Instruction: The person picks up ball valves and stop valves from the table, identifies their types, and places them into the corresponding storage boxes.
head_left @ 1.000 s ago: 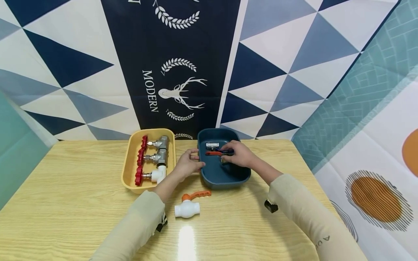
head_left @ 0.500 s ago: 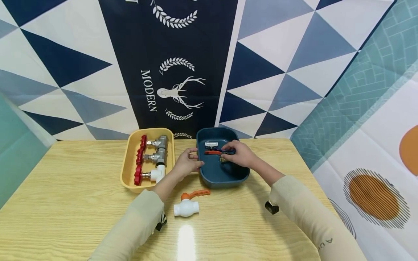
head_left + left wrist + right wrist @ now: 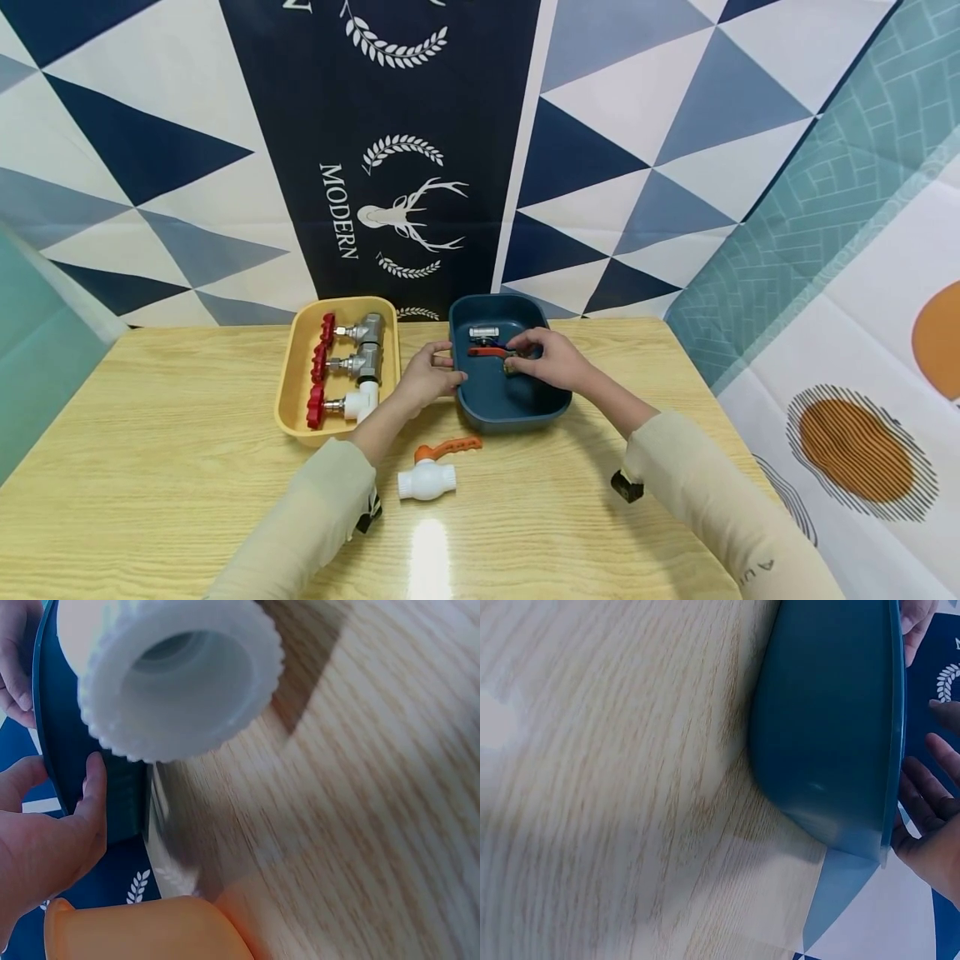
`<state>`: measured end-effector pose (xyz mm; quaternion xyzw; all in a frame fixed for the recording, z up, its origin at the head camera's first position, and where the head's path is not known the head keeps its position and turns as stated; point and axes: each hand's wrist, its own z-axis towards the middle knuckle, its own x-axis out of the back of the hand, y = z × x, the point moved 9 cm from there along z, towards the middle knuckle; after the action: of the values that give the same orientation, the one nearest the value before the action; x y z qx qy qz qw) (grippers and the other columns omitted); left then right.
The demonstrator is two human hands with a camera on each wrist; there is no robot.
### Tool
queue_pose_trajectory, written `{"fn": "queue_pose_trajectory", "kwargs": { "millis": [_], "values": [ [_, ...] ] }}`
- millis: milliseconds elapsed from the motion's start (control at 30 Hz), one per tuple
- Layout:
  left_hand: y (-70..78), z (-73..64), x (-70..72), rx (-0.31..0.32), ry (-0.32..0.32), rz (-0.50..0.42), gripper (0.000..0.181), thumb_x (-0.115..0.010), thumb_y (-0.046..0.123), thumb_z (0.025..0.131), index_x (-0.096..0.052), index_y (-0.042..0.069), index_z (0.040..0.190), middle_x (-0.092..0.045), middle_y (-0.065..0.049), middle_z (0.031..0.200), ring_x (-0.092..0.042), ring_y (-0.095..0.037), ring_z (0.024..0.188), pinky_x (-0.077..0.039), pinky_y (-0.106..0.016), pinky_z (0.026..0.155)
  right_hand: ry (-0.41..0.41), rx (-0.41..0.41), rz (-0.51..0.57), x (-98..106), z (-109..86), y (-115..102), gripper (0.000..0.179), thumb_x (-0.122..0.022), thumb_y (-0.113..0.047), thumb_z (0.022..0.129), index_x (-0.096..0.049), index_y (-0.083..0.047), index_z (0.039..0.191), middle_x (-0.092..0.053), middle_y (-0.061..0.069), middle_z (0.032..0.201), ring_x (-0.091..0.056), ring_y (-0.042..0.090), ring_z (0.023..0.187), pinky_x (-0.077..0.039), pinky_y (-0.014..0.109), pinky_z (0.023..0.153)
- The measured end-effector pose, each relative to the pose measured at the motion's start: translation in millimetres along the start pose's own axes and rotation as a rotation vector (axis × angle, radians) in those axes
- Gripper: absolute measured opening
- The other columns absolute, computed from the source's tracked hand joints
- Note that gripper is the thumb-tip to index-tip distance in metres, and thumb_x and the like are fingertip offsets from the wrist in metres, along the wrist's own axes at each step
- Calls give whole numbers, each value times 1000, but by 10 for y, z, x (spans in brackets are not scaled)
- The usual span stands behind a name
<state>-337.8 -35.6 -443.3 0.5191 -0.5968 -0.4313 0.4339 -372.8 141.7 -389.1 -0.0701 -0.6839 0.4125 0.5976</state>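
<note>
My left hand (image 3: 429, 379) grips the left rim of the dark blue bin (image 3: 513, 423), thumb and fingers on either side of its wall in the left wrist view. My right hand (image 3: 553, 361) is down inside that bin, its thumb and finger at a small brass-coloured ball valve (image 3: 511, 368). A red lever (image 3: 487, 352) lies just left of these fingertips. Behind it is a silver ball valve (image 3: 483, 332). The right palm and fingers cover part of the metal pieces. In the right wrist view, the bin wall hides whatever lies under the fingers.
A yellow bin (image 3: 283, 408) stands to the left, holding several valves with red handwheels (image 3: 316, 407). In front of the blue bin, a white plastic ball valve (image 3: 427, 481) with an orange lever (image 3: 459, 446) lies on the wooden table (image 3: 172, 483). A patterned cloth hangs behind.
My right fingers have shifted slightly over the valves, covering more of the dark lever. My left hand stays on the blue bin's rim. The head view drifts a little.
</note>
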Motion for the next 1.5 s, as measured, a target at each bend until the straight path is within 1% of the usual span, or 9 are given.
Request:
{"fn": "queue_pose_trajectory", "kwargs": {
  "millis": [133,300,500,767,967,1000,1200,1267,1500],
  "values": [
    [-1,-3,-5,-1,1,-2,62,-66,-2,82,-39,6,137,-50,-20,119,-62,-22,87,-58,-38,78,-4,-5,39,-18,-43,-23,35,-68,-29,85,-65,-6,112,-62,11,108,-57,20,94,-51,35,81],
    [-5,-3,-10,-1,0,-2,62,-66,-2,82,-39,6,137,-49,-20,119,-61,-23,89,-58,-39,79,-17,-5,88,-50,-98,-79,37,-68,-29,85,-65,-5,112,-61,13,109,-57,22,96,-51,37,84],
    [-16,0,-4,-2,2,0,61,-65,-1,83,-39,7,137,-49,-20,119,-62,-23,89,-58,-38,79,-26,10,78,-85,-144,-136,36,-67,-29,86,-64,-5,113,-62,13,111,-57,22,97,-52,37,83],
    [-36,11,-7,9,-7,-6,61,-66,-1,83,-39,6,137,-48,-20,120,-60,-23,89,-57,-39,80,-37,10,82,-112,-197,-192,36,-68,-28,85,-64,-6,113,-63,8,110,-59,21,97,-53,35,82],
    [-23,12,7,17,10,10,60,-66,0,83,-40,7,136,-49,-19,117,-61,-23,88,-58,-36,76,-42,24,98,-121,-254,-252,34,-68,-27,86,-65,-7,112,-62,8,110,-58,23,98,-51,32,81],
    [12,-22,0,18,6,13,60,-65,-1,83,-40,6,137,-49,-20,118,-61,-24,89,-58,-36,78,-43,25,100,-122,-268,-264,33,-68,-27,86,-65,-8,112,-62,9,110,-58,24,98,-51,31,81],
    [29,-35,-13,23,-24,2,63,-64,-1,84,-36,4,140,-46,-24,124,-61,-29,93,-55,-44,85,-49,33,118,-153,-307,-300,30,-68,-26,86,-65,-10,111,-61,15,111,-58,27,101,-49,30,79],
    [-11,3,-6,20,-18,-3,62,-65,0,84,-37,6,139,-47,-22,122,-62,-26,90,-56,-43,84,-52,35,123,-163,-313,-303,31,-68,-26,86,-65,-8,111,-61,15,112,-58,27,101,-50,30,79],
    [-5,9,-2,15,0,3,60,-65,-1,83,-39,7,137,-49,-19,117,-61,-22,87,-58,-38,80,-55,52,121,-180,-358,-354,35,-69,-27,85,-64,-6,113,-62,11,113,-57,27,101,-50,28,77]
  ]
}}
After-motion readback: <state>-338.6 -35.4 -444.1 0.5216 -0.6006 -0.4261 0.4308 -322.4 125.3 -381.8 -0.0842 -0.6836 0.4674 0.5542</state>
